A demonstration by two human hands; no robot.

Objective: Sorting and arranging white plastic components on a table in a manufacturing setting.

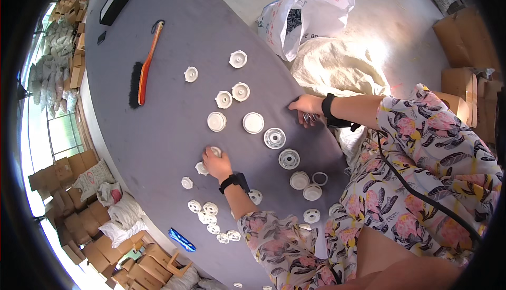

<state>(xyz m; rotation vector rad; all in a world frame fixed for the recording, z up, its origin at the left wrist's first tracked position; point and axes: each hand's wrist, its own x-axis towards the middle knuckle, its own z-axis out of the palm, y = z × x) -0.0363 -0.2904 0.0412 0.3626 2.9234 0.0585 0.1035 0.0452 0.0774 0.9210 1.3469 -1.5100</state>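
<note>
- The left hand [218,165] is over the bench [174,132], its fingers bent on a white round part [214,151]. The hand covers much of that part, so I cannot tell whether it is gripped or only touched.
- A second white disc [201,168] sits just beside the same fingers, partly hidden by the hand.
- The right hand [308,105] is at the bench's edge near the pale sack [327,66], fingers curled around small shiny metal pieces [311,117]; their number and shape are hard to make out.
- Other white round parts lie spread between and around the hands. A wheel-like disc [255,196] is partly covered by the left forearm, and another [335,209] is half hidden by the flowered clothing [411,184].
- Two silvery-centred wheels [274,138] lie near the right hand; a thin ring [319,179] is beside two pale discs.
- At the lower edge, a small white piece [238,284] shows too little to identify.
- The brush [148,68] lies well apart from both hands.
- The white bag [321,5] stands open beyond the bench; the dark patterned thing inside [293,20] shows only in part.
</note>
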